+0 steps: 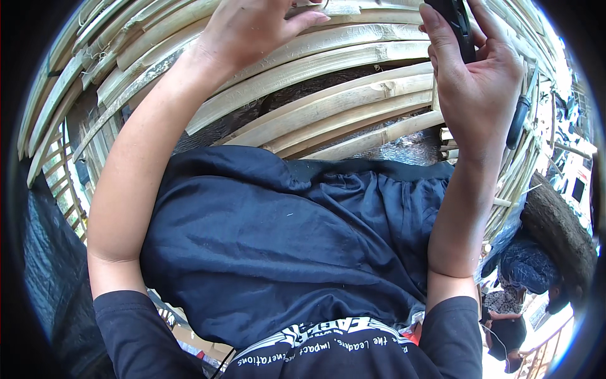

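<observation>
My left hand (249,31) is over the bamboo slats at the top edge, its thumb stretched to the right. Its other fingers are mostly cut off by the picture's edge, so any hold is hidden. My right hand (478,79) is closed around a black, glossy handle-like object (456,28), whose upper end runs out of view. Split bamboo slats (360,95) lie in curved rows under and between both hands, pale yellow with gaps between some. A tool with a black handle (519,123) rests beside my right wrist.
Dark blue cloth (284,221) covers my lap, close to the slats. A dark sheet (57,265) hangs at the left. On the right are a thick log (555,221), thin bamboo strips (505,189) and a person in dark clothing (507,331) lower down.
</observation>
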{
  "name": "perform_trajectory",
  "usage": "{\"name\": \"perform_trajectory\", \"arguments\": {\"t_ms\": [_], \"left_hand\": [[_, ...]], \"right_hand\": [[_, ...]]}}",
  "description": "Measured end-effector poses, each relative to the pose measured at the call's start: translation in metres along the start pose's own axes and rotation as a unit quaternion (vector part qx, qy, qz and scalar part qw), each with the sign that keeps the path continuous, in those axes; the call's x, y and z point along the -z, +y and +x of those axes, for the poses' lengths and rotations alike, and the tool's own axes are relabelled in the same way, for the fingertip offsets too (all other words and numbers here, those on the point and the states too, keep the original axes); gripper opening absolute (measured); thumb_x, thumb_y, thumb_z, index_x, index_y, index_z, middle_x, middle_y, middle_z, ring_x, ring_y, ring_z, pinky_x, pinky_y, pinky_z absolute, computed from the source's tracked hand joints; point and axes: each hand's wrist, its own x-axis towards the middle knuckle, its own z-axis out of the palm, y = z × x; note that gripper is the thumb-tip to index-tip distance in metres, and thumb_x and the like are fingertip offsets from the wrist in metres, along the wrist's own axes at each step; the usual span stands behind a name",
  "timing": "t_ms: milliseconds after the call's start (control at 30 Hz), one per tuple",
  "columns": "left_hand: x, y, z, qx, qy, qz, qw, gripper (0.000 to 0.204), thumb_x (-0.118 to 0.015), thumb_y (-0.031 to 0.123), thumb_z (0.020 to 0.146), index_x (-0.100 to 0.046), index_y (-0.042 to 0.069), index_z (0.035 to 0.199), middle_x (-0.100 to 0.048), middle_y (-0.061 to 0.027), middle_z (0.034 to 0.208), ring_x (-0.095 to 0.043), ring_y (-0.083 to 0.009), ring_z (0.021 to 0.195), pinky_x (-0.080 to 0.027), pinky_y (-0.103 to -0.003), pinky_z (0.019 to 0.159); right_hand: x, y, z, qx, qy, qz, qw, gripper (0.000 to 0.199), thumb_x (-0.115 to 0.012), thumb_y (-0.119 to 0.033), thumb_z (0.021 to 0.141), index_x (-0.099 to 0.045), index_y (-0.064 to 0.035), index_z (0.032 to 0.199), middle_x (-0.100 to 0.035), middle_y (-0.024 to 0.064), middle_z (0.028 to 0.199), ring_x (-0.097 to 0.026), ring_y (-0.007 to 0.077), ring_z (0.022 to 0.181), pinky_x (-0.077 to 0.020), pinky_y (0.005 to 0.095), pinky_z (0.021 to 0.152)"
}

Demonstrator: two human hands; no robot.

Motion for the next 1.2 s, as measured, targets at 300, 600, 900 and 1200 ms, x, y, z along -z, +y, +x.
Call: {"name": "perform_trajectory", "arguments": {"t_ms": [300,600,900,1200], "left_hand": [[0.001,0.004,-0.004,-0.076,0.031,0.196,0.977,0.019,-0.077,0.021,0.086,-0.067,0.004,0.085,-0.065,-0.0085,0.084,-0.064,-0.0226,0.081,-0.055,-0.036,0.072],[0.019,0.009,-0.006,-0.004,0.033,0.133,0.991,0.026,-0.074,0.022,0.094,-0.072,0.000,0.108,-0.075,-0.0125,0.090,-0.073,-0.0219,0.077,-0.056,-0.034,0.070],[0.083,0.119,-0.005,-0.031,0.045,0.166,0.985,0.018,-0.079,0.018,0.087,-0.068,0.006,0.095,-0.073,-0.0134,0.080,-0.070,-0.0349,0.073,-0.053,-0.038,0.061],[0.126,0.322,-0.072,-0.058,0.166,0.189,0.966,0.017,-0.078,0.017,0.087,-0.067,0.006,0.092,-0.070,-0.0109,0.080,-0.070,-0.0330,0.074,-0.054,-0.041,0.062]], "right_hand": [[-0.023,-0.005,-0.009,0.097,0.093,-0.043,0.990,0.055,-0.071,-0.001,0.093,-0.052,0.0061,0.144,-0.076,0.0181,0.108,-0.071,0.0109,0.092,-0.0532,0.0202,0.077],[0.033,-0.015,-0.019,0.034,0.017,0.056,0.998,0.051,-0.069,-0.005,0.096,-0.054,0.0007,0.144,-0.073,0.0099,0.096,-0.061,0.0066,0.075,-0.0449,0.0199,0.063],[0.091,0.044,-0.068,-0.068,0.011,0.305,0.950,0.040,-0.074,-0.014,0.096,-0.062,0.0059,0.129,-0.066,0.0006,0.080,-0.053,0.0009,0.060,-0.0375,0.0196,0.050],[0.133,-0.032,-0.145,0.055,-0.058,0.495,0.865,0.076,-0.093,-0.021,0.076,-0.048,0.0039,0.132,-0.061,-0.0002,0.088,-0.058,0.0050,0.071,-0.0445,0.0195,0.055]]}}
